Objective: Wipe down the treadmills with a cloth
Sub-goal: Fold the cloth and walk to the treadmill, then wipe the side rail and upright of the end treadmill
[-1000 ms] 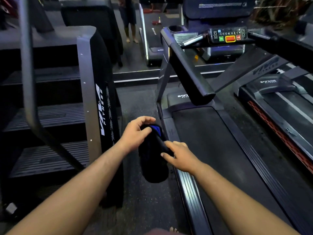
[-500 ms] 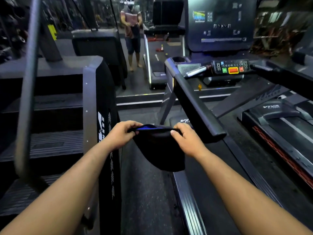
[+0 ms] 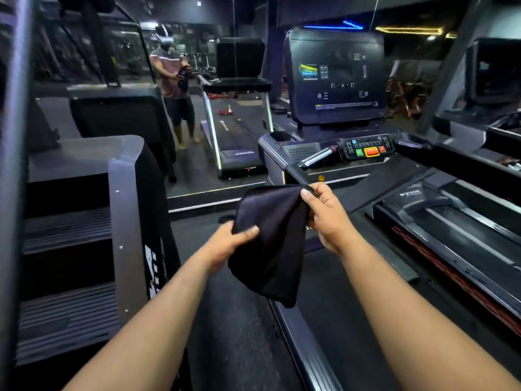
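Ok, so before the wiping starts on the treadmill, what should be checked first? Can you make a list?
1. Dark folded cloth in hand: ok, the left hand grips its lower left edge and the right hand pinches its top corner.
2. Cloth free of the machine: ok, it hangs in the air, touching nothing else.
3. Black treadmill handrail within reach: ok, it is just beyond the right hand.
4. Button panel with green and red keys uncovered: ok.
5. Treadmill belt stopped: cannot tell.
6. Cloth damp or clean: cannot tell.

Both arms extended, left hand (image 3: 229, 244) (lower), right hand (image 3: 327, 218) pinching
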The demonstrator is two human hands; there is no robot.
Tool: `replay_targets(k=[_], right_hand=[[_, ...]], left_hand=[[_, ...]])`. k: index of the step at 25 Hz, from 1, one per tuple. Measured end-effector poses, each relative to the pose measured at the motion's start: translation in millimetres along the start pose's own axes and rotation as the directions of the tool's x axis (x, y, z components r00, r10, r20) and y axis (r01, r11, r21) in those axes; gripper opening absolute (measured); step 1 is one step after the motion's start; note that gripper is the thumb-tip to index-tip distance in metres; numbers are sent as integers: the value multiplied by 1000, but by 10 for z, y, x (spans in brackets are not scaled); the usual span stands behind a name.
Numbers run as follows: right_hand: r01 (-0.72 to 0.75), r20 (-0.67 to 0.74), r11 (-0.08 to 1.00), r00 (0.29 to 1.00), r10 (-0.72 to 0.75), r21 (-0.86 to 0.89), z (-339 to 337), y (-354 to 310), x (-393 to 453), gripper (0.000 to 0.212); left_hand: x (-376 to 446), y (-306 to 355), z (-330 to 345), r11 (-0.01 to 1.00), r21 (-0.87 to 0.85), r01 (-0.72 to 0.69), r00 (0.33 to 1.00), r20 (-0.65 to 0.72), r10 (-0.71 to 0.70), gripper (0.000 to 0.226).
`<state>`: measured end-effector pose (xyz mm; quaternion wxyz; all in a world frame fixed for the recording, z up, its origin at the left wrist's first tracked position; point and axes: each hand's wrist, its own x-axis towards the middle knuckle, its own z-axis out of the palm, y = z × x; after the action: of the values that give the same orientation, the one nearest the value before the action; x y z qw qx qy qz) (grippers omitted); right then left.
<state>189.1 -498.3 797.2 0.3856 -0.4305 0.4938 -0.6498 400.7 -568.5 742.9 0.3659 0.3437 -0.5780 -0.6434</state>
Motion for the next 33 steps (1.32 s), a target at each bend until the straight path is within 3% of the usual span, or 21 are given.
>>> replay_targets(k=[1, 3, 4, 6, 9, 10, 12, 14, 16, 17, 19, 20, 22, 24, 25, 26, 28, 31, 33], right_hand=[[2, -93, 997, 996, 5, 76, 53, 70, 59, 4], [-84, -160, 983, 981, 111, 164, 42, 282, 93, 21], [-177, -86, 974, 978, 190, 142, 36, 412, 7, 32], [-339, 42, 937, 938, 343, -84, -8, 690, -189, 33], [-323, -175, 869, 945, 276, -374, -93, 1000, -245, 21], [-326, -263, 819, 939, 223, -472, -121, 1033, -236, 27], [-375, -405, 706, 904, 136, -601, -114, 974, -260, 37], [-380, -479, 808, 866, 141, -450, -96, 912, -325, 46], [-308, -373, 939, 898, 234, -152, -106, 806, -400, 66], [-263, -284, 961, 931, 229, -87, -140, 761, -433, 73], [-157, -156, 959, 980, 122, -235, -274, 626, -487, 70], [-96, -136, 916, 990, 46, -388, -351, 531, -502, 65], [-15, -142, 733, 984, -112, -680, -481, 289, -511, 54], [0, -120, 467, 966, -227, -884, -551, 77, -513, 32], [-3, -111, 380, 959, -261, -925, -568, -1, -523, 22], [-5, -121, 363, 947, -297, -932, -593, -51, -532, 16], [0, -201, 519, 922, -332, -855, -627, -148, -542, 11], [-13, -432, 871, 872, -230, -492, -646, -286, -429, 10], [18, -565, 946, 798, -209, -325, -753, -337, -250, 11]], left_hand=[[36, -67, 15, 1000, 25, 13, 999, 49, -14, 26], [216, -73, 8, 995, -95, -1, 1000, 14, 3, 28], [314, -47, -9, 982, -188, 19, 1000, -15, -22, 29], [426, -40, -46, 967, -233, 104, 994, -11, -110, 27], [345, -191, -79, 935, 170, 311, 950, -16, -313, 14], [319, -207, -81, 906, 264, 331, 944, -87, -319, 19], [371, -189, -76, 858, 426, 286, 951, -233, -201, 44], [440, -83, -9, 682, 698, 218, 966, -254, -49, 53], [491, -52, 54, 521, 836, 170, 977, -213, 24, 40], [521, -41, 45, 561, 820, 115, 990, -143, 7, 38], [540, 35, -29, 809, 587, 21, 985, 127, -118, 54], [555, 80, -79, 853, 520, -30, 956, 265, -127, 68], [587, 212, -103, 736, 634, -235, 913, 405, -57, 74], [618, 354, -36, 497, 768, -404, 908, 404, 115, 49], [617, 438, 4, 416, 790, -451, 892, 405, 199, 37], [627, 501, 38, 398, 775, -492, 870, 414, 269, 31], [687, 601, 123, 529, 635, -563, 826, 458, 329, 28], [779, 784, 413, 799, 363, -479, 837, 464, 291, 24], [922, 858, 733, 862, 261, -435, 857, 414, 307, 24]])
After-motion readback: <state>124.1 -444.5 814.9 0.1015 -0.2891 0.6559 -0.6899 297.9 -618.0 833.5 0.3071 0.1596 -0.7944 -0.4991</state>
